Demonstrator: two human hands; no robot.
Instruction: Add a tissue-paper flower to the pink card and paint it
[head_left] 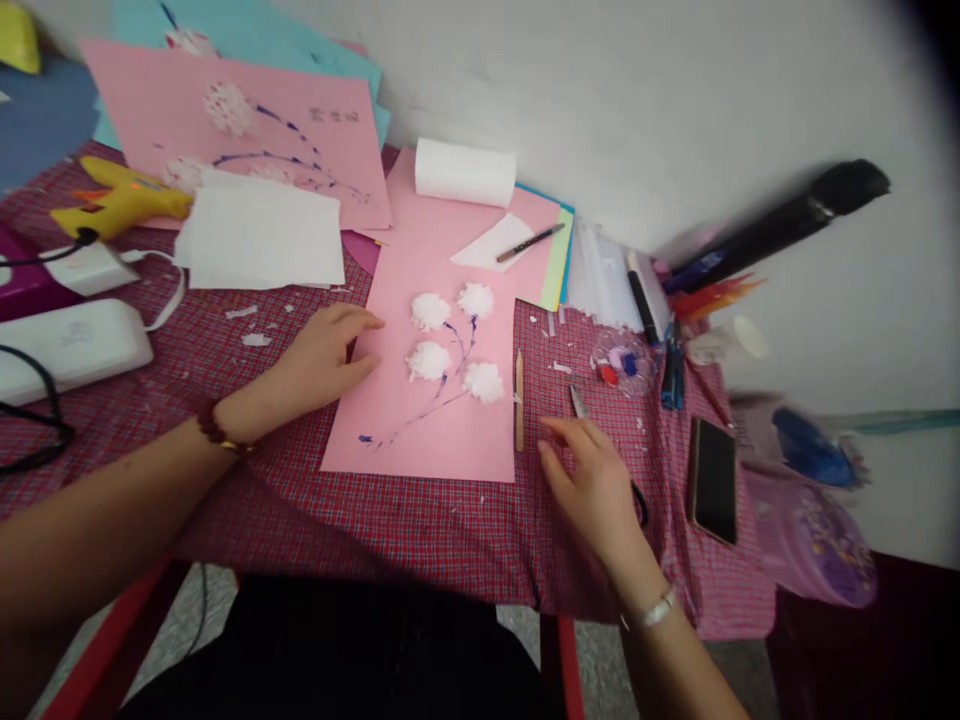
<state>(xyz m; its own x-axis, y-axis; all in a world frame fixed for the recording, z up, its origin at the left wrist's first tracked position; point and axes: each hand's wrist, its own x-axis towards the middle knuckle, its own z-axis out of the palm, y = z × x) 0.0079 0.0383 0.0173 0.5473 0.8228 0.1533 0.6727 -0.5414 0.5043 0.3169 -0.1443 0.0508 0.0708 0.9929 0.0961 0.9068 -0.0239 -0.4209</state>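
A pink paper sheet lies before me, bearing several fluffy white paper flowers and a purple painted stem. My left hand rests at the sheet's left edge, thumb and fingers apart, holding nothing. To the right of the sheet, my right hand lies over a pair of scissors; one blade tip and part of a dark handle show around it. Its fingers are loosely bent and apart, with no grip visible. Between that hand and the sheet lies a wooden stick.
On the left are a yellow glue gun, white paper stack and power strip. A tissue roll and black pen sit behind. Rightward are a paint palette and phone. Paper scraps dot the checked cloth.
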